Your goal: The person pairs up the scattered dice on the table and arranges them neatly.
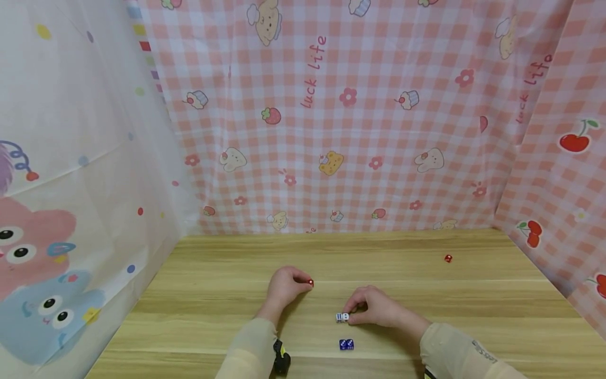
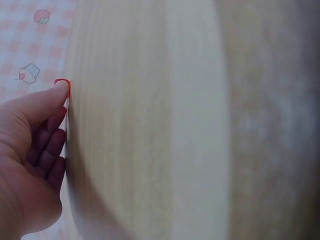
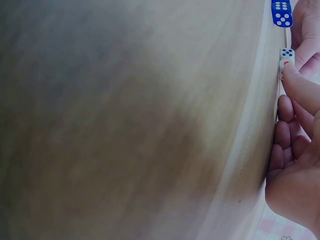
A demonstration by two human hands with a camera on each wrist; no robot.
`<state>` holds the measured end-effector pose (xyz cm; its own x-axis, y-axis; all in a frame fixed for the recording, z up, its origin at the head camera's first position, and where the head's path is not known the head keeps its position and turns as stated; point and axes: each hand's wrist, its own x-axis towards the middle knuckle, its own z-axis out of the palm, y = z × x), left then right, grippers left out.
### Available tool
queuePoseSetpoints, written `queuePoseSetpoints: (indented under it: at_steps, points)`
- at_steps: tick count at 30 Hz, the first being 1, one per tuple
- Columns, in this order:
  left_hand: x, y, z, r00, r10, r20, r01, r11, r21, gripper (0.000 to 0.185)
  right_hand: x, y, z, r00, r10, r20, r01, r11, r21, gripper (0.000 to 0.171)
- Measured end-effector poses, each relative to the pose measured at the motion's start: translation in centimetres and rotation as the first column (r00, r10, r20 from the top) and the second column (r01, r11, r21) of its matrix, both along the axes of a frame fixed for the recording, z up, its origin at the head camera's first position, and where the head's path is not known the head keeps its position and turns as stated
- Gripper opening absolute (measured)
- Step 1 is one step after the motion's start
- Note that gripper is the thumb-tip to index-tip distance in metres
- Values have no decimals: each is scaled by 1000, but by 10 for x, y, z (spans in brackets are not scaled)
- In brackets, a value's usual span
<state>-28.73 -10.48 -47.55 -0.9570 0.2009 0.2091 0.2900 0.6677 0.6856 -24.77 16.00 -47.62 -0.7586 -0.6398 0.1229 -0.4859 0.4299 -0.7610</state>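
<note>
Backdrop: pink checked cloth (image 1: 360,116) hangs behind and to the right, a white cartoon-print sheet (image 1: 71,173) to the left; both enclose a wooden counter (image 1: 213,263). The person's two sleeved forearms enter from the lower edge. The left hand (image 1: 284,287) rests near mid-counter, its fingers (image 2: 47,100) curled, with a small red die (image 1: 310,282) pinched at the tips; the left wrist view shows only a red sliver at the fingertip, the other fingers folded under the palm. The right hand (image 1: 376,307) sits just to the right and a little nearer the person, fingers (image 3: 300,87) bent down onto white dice (image 1: 342,317) on the counter; the right wrist view shows a fingertip touching one white die with blue pips, the thumb side hidden, so a full pinch is likely but not confirmed. Blue dice (image 1: 346,344) lie on the counter just in front of the white ones, nearer the person, untouched. A second red die (image 1: 447,258) lies alone, well apart toward the far right. Judgement: the step in hand appears to be picking up or placing dice, one per hand. The next move would call for a firm fingertip pinch and a clean vertical lift or set-down, since such small cubes roll or slip readily.
</note>
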Motion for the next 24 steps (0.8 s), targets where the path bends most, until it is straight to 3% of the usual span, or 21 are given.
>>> queuePoseSetpoints:
  at_steps: [24]
  points:
    - [4,26,1,997,-44,69,44,999,1,7,-1,1,-2,999,20,-35,-21,1000,-17,13]
